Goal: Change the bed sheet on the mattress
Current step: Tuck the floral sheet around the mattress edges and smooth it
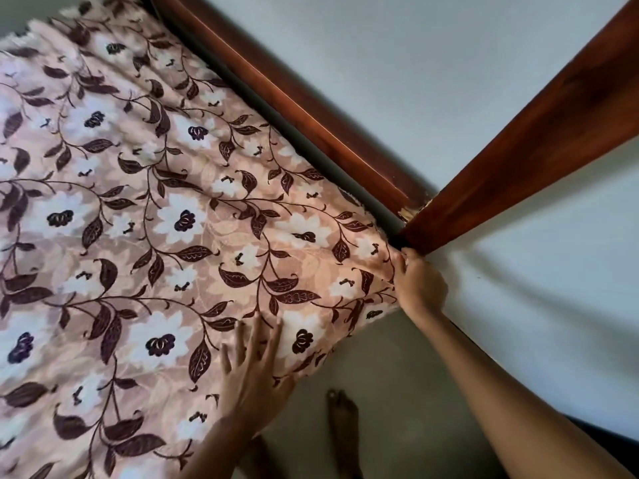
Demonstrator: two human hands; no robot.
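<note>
floral sheet (145, 209) covers wooden bed (297, 108).

The place is looking like a bedroom in a home: a floral bed sheet (155, 219) is lying spread inside a dark wooden bed frame (294, 108), its rails are meeting at a corner against a pale painted wall (415, 63), and a bare foot (342, 426) is standing on the smooth grey floor (397, 382).

Left grip (252, 368) flat, fingers spread; right grip (420, 285) curled, arm outstretched.
</note>
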